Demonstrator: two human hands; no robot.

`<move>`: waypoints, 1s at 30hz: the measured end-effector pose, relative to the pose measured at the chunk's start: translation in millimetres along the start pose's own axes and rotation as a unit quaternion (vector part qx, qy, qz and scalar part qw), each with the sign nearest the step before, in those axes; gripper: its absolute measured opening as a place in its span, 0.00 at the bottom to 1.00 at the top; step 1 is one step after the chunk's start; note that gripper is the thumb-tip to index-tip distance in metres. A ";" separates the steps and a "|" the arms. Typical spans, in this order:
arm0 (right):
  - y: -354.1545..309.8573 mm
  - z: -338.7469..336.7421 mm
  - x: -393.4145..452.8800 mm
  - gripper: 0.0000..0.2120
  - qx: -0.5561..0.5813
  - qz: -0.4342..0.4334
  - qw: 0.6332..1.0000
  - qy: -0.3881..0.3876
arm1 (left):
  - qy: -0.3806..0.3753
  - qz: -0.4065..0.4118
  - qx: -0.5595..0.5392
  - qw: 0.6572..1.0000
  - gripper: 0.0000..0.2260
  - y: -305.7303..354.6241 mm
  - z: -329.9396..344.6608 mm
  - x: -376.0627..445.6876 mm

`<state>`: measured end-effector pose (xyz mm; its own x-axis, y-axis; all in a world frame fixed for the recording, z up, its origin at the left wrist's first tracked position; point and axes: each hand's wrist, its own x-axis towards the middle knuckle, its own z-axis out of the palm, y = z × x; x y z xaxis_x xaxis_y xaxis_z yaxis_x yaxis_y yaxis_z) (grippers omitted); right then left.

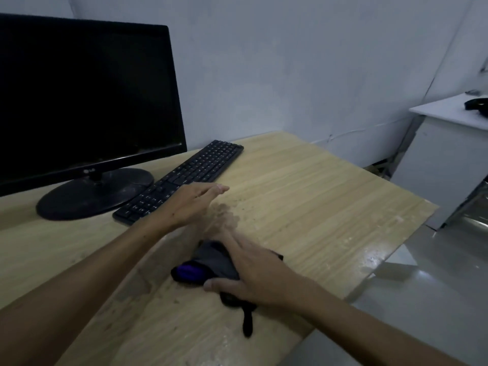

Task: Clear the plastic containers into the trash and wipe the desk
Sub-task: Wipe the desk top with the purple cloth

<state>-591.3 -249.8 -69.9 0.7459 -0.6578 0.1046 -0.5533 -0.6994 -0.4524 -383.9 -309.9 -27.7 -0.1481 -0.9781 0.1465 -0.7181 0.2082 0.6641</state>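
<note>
Pressing my right hand (pixel 253 273) flat on the dark cloth (pixel 211 262), fingers spread, I cover most of it; the fingertips blur, so I cannot tell their exact lie. A purple patch and a black strap stick out from beneath. My left hand (pixel 192 202) hovers with fingers straight and released, just beside the keyboard (pixel 184 178). The cloth lies near the desk's (pixel 317 194) front edge; bare wood runs to the right corner. The monitor (pixel 84 101) is cut off at left.
</note>
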 end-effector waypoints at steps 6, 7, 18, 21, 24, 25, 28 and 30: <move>32.3 -12.4 -10.0 0.20 -0.014 0.045 0.997 0.061 | -0.013 -0.002 -0.010 1.000 0.19 11.0 -0.7 -2.2; 42.0 -22.3 -8.8 0.19 -0.033 0.076 0.993 0.082 | -0.014 0.000 -0.011 1.000 0.19 13.3 -1.7 -4.2; 32.8 -93.0 -70.0 0.22 0.256 0.285 0.924 -0.002 | -0.044 0.043 -0.017 0.998 0.18 40.5 -0.4 -2.4; 35.4 -73.2 -75.0 0.25 -0.034 0.261 0.954 0.143 | -0.059 0.060 -0.015 0.996 0.18 49.8 11.5 -3.0; 13.6 -49.1 -70.4 0.25 -0.030 0.148 0.976 0.154 | -0.064 0.066 -0.019 0.996 0.19 51.8 17.1 -1.5; 9.6 -38.1 -66.8 0.27 -0.059 0.122 0.985 0.109 | -0.065 0.068 -0.019 0.995 0.19 51.9 17.9 -0.5; 6.1 -3.4 -58.7 0.29 -0.156 0.104 0.982 0.032 | -0.060 0.065 -0.025 0.996 0.19 51.5 19.8 3.9; -9.0 9.7 -55.6 0.29 -0.146 0.101 0.983 0.035 | -0.058 0.061 -0.029 0.996 0.19 49.1 19.9 7.0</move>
<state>-624.2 -204.2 -80.2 0.5880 -0.8021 0.1043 -0.7783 -0.5961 -0.1970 -433.7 -306.7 -8.7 -0.3120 -0.9388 0.1460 -0.6495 0.3229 0.6884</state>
